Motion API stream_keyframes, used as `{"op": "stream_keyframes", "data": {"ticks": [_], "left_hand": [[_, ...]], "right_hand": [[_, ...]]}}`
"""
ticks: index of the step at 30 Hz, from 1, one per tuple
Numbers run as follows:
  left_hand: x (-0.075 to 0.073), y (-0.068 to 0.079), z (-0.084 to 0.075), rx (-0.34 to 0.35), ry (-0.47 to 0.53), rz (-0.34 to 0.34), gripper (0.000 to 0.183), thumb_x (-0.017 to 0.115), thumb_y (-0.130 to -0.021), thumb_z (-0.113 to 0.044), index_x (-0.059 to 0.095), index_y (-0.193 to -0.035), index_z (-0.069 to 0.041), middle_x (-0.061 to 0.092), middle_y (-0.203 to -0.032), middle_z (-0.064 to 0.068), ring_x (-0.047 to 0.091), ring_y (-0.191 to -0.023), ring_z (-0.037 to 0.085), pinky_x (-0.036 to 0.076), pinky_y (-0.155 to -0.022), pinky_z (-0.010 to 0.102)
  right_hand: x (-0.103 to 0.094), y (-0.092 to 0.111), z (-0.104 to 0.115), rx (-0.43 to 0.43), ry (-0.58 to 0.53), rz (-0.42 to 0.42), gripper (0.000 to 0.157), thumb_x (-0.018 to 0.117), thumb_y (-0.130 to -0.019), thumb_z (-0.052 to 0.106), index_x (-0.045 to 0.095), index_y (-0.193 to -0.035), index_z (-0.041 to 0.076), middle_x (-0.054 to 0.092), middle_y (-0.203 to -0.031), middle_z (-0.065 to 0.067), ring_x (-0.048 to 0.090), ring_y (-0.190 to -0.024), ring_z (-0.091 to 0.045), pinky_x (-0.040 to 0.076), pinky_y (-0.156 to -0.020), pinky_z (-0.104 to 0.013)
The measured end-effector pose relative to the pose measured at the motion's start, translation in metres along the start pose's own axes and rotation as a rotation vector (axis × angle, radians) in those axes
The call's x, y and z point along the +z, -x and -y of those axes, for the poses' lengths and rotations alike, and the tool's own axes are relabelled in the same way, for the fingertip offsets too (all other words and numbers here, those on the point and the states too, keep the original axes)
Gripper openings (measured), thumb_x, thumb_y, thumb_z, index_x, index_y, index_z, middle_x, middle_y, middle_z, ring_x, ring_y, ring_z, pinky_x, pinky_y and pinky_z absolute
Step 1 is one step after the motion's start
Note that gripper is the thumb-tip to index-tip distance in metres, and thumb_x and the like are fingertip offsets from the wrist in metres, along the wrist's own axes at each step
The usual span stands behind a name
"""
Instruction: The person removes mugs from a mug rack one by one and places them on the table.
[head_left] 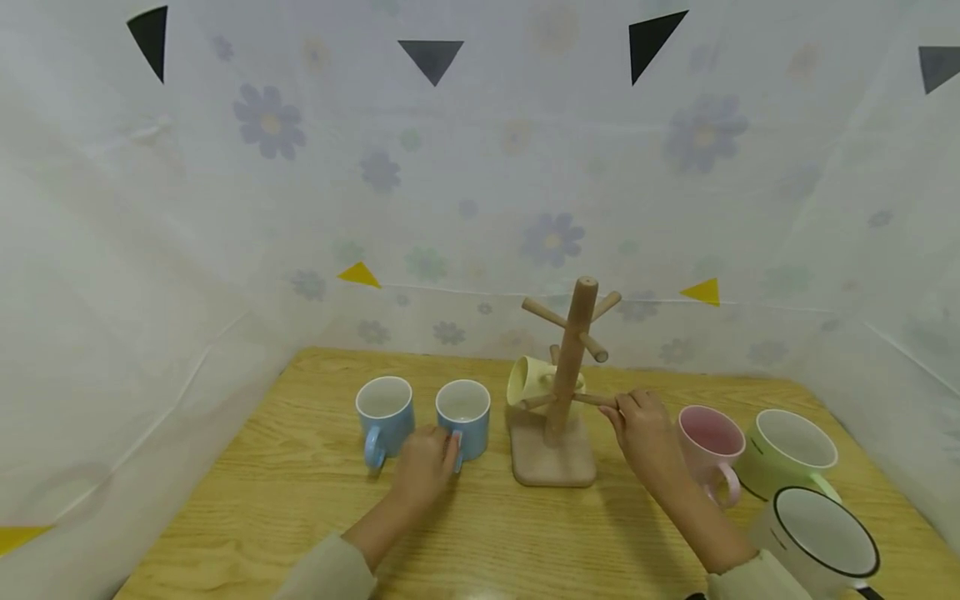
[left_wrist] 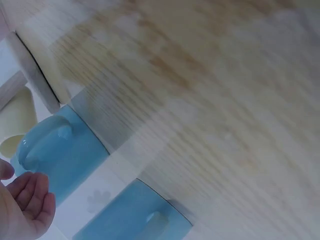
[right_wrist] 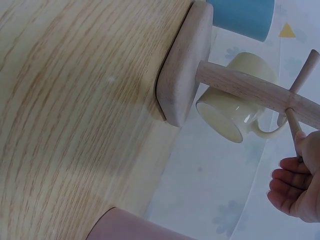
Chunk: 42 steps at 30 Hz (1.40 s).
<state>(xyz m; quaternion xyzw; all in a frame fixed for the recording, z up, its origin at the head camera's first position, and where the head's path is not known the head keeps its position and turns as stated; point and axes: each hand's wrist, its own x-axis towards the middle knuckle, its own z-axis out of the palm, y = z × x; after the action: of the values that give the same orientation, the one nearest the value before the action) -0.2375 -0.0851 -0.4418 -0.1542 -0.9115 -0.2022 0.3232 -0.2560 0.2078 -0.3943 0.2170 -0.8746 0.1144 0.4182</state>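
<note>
My left hand (head_left: 426,462) is at the handle of a blue mug (head_left: 467,421) standing upright. In the left wrist view its fingers (left_wrist: 36,197) are loosely curled, with a gap to the thumb, right by that mug's handle (left_wrist: 42,137). A second blue mug (head_left: 386,408) stands to its left. My right hand (head_left: 647,437) pinches the end of a lower right peg (right_wrist: 295,131) of the wooden mug tree (head_left: 572,367). A pale yellow mug (right_wrist: 235,117) hangs tilted behind the mug tree's post, its handle toward the pegs.
On the right stand a pink mug (head_left: 708,450), a light green mug (head_left: 787,454) and a white mug (head_left: 817,542) with a black rim. The mug tree's square base (head_left: 553,467) rests on the wooden table (head_left: 247,508). Behind hangs a flowered white curtain (head_left: 465,167).
</note>
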Motion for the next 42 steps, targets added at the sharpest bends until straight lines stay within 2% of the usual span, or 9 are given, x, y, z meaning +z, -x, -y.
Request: {"op": "stream_keyframes", "data": {"ticks": [2, 6, 10, 13, 20, 25, 29, 36, 42], "left_hand": [[0.000, -0.001, 0.000, 0.076, -0.059, -0.070, 0.026, 0.068, -0.079, -0.012, 0.055, -0.058, -0.005, 0.051, -0.052, 0.004, 0.046, -0.047, 0.014, 0.037, -0.044, 0.024], [-0.001, -0.006, -0.004, 0.184, -0.093, -0.151, 0.024, 0.071, -0.074, -0.010, 0.055, -0.058, -0.007, 0.052, -0.053, 0.002, 0.046, -0.048, 0.013, 0.038, -0.046, 0.024], [-0.001, -0.014, -0.011, 0.295, -0.093, -0.222, 0.016, 0.075, -0.069, -0.010, 0.061, -0.065, -0.005, 0.057, -0.061, 0.003, 0.053, -0.054, 0.014, 0.043, -0.050, 0.024], [-0.001, -0.022, -0.020, 0.338, -0.094, -0.245, 0.018, 0.078, -0.067, -0.014, 0.064, -0.072, -0.005, 0.060, -0.068, 0.003, 0.057, -0.060, 0.015, 0.047, -0.053, 0.026], [0.002, -0.040, -0.047, 0.328, -0.048, -0.172, 0.031, 0.075, -0.076, -0.027, 0.066, -0.092, -0.003, 0.065, -0.083, 0.006, 0.062, -0.075, 0.019, 0.052, -0.069, 0.029], [0.007, -0.051, -0.061, 0.339, 0.033, -0.185, 0.028, 0.074, -0.077, -0.025, 0.066, -0.091, -0.002, 0.065, -0.079, 0.005, 0.062, -0.071, 0.017, 0.051, -0.065, 0.027], [0.011, -0.055, -0.065, 0.339, 0.057, -0.184, 0.025, 0.075, -0.076, -0.022, 0.066, -0.088, -0.002, 0.064, -0.076, 0.004, 0.061, -0.068, 0.015, 0.050, -0.063, 0.024], [0.013, -0.059, -0.068, 0.330, -0.017, -0.151, 0.017, 0.073, -0.079, -0.022, 0.064, -0.082, -0.007, 0.060, -0.074, 0.002, 0.056, -0.065, 0.013, 0.044, -0.057, 0.022], [0.014, -0.059, -0.069, 0.328, -0.029, -0.147, 0.016, 0.071, -0.080, -0.021, 0.064, -0.078, -0.007, 0.060, -0.072, 0.002, 0.056, -0.063, 0.013, 0.043, -0.053, 0.023]], "right_hand": [[0.000, 0.000, 0.000, -0.003, -0.002, -0.003, 0.020, 0.075, -0.070, 0.007, 0.058, -0.072, -0.004, 0.056, -0.069, -0.014, 0.051, -0.063, -0.027, 0.047, -0.054, -0.035], [0.000, 0.000, -0.001, -0.004, -0.006, -0.004, 0.020, 0.075, -0.070, 0.007, 0.058, -0.072, -0.004, 0.056, -0.069, -0.014, 0.050, -0.063, -0.027, 0.046, -0.053, -0.035], [0.000, 0.001, -0.001, 0.001, -0.009, 0.003, 0.020, 0.075, -0.071, 0.008, 0.058, -0.072, -0.004, 0.056, -0.069, -0.014, 0.050, -0.063, -0.027, 0.046, -0.054, -0.035], [0.000, 0.001, -0.001, 0.005, -0.014, 0.000, 0.020, 0.075, -0.071, 0.007, 0.058, -0.072, -0.004, 0.056, -0.068, -0.014, 0.050, -0.063, -0.027, 0.045, -0.054, -0.035], [0.001, 0.001, -0.001, 0.009, -0.027, -0.016, 0.019, 0.075, -0.070, 0.006, 0.058, -0.072, -0.004, 0.054, -0.066, -0.013, 0.048, -0.061, -0.026, 0.043, -0.053, -0.034], [0.002, 0.002, 0.000, 0.025, -0.043, -0.013, 0.018, 0.074, -0.071, 0.005, 0.059, -0.075, -0.003, 0.054, -0.067, -0.012, 0.048, -0.061, -0.024, 0.043, -0.052, -0.034], [0.002, 0.003, 0.002, 0.051, -0.064, -0.010, 0.017, 0.074, -0.072, 0.005, 0.060, -0.078, -0.003, 0.055, -0.069, -0.012, 0.050, -0.064, -0.025, 0.044, -0.052, -0.034], [0.002, 0.003, 0.002, 0.077, -0.080, -0.004, 0.016, 0.073, -0.073, 0.005, 0.060, -0.080, -0.002, 0.056, -0.070, -0.012, 0.052, -0.065, -0.026, 0.045, -0.052, -0.035], [0.000, 0.003, 0.003, 0.083, -0.085, -0.012, 0.018, 0.074, -0.071, 0.004, 0.061, -0.080, -0.002, 0.056, -0.072, -0.013, 0.053, -0.065, -0.026, 0.044, -0.052, -0.036]]}}
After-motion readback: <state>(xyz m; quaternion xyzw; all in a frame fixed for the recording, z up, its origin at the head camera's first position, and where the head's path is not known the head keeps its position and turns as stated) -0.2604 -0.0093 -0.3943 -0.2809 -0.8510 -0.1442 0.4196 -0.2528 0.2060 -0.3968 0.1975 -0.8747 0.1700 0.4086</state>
